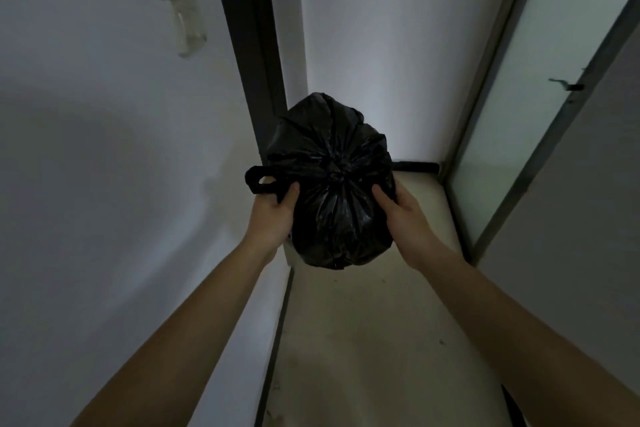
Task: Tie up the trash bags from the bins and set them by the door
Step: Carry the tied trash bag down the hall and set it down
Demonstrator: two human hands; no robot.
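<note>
the black trash bag (332,191) was tied in a knot at the top. it was low in the corner, just beside the dark door frame (256,62). i could not tell if it touched the pale floor (363,340). the left hand (273,215) held the bag's loop (258,180) tight. the right hand (401,215) was curled round the bag's right side. a glass panel (540,97) stood on the right.

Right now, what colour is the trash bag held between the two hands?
The trash bag is plain glossy black, seen best in the head view.
</note>
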